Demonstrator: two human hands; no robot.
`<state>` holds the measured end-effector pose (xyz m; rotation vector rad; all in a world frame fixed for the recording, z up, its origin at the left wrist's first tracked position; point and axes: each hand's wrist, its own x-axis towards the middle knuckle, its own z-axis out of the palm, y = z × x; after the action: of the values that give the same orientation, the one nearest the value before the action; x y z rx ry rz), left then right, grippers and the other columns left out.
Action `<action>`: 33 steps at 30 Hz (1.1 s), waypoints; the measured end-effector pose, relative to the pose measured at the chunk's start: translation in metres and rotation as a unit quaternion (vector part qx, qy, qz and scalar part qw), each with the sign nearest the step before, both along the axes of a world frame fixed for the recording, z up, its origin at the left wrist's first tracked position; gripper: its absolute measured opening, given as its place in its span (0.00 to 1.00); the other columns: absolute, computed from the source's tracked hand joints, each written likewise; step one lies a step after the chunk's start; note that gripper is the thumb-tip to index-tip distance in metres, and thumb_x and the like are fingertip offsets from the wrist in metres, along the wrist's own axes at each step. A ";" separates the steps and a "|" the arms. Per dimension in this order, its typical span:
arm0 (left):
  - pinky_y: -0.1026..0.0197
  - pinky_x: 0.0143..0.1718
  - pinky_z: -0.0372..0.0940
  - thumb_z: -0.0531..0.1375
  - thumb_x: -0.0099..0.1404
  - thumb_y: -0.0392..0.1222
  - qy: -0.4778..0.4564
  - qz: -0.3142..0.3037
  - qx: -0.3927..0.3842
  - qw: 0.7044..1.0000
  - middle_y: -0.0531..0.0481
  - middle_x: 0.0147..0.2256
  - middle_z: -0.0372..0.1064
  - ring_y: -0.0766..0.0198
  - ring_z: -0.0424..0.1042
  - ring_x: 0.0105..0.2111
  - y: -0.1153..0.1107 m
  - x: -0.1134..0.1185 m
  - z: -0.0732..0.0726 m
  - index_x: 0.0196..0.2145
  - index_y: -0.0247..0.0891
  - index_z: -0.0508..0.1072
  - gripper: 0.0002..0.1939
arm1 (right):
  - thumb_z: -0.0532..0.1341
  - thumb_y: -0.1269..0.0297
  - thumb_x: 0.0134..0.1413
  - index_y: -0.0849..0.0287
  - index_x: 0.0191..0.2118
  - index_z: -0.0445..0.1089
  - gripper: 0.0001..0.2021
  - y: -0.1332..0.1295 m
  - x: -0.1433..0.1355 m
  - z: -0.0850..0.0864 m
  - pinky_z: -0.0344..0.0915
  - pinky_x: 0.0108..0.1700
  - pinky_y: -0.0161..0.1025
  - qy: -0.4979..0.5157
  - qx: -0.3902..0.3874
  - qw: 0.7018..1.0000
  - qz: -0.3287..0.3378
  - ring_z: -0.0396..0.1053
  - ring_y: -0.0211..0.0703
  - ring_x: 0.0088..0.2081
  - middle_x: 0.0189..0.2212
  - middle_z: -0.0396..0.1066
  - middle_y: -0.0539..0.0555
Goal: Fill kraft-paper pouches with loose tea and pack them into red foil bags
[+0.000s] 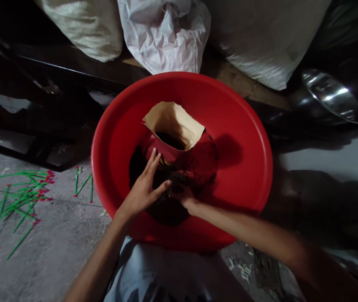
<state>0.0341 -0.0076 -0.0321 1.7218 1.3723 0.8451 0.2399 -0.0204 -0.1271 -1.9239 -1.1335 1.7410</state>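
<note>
Our left hand (144, 191), fingers spread, reaches beside the paper bag (194, 131)! Our right hand (183, 196) dips into dark soil (169, 212) below it, grip unclear.

The basin (241, 126) is glowing plain red; left of it, sticks (24, 193) are showing green with pinkish-red ends.
</note>
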 end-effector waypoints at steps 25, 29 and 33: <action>0.39 0.72 0.56 0.55 0.76 0.45 0.073 0.001 0.057 0.996 0.45 0.77 0.33 0.50 0.46 0.75 -0.004 -0.005 -0.006 0.76 0.53 0.38 0.39 | 0.60 0.48 0.52 0.52 0.38 0.69 0.14 0.144 -0.001 0.242 0.64 0.20 0.37 0.240 0.349 0.905 -0.042 0.78 0.49 0.40 0.40 0.77 0.55; 0.40 0.73 0.54 0.55 0.76 0.43 0.083 0.000 0.058 0.995 0.45 0.77 0.33 0.50 0.45 0.75 -0.005 -0.006 -0.006 0.76 0.52 0.39 0.39 | 0.58 0.46 0.60 0.53 0.40 0.68 0.15 0.158 -0.028 0.228 0.78 0.42 0.46 0.192 0.423 0.884 -0.047 0.78 0.50 0.47 0.41 0.77 0.55; 0.43 0.73 0.55 0.55 0.75 0.42 0.093 -0.005 0.060 0.994 0.45 0.77 0.33 0.51 0.45 0.75 -0.006 -0.006 -0.006 0.76 0.52 0.39 0.40 | 0.61 0.52 0.59 0.55 0.44 0.69 0.14 0.156 -0.042 0.223 0.77 0.49 0.47 0.219 0.434 0.870 -0.080 0.77 0.50 0.50 0.43 0.76 0.55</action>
<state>0.0279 -0.0137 -0.0379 1.9392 1.4594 0.7908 0.1983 0.1356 0.0958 -0.9791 -1.2261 1.1590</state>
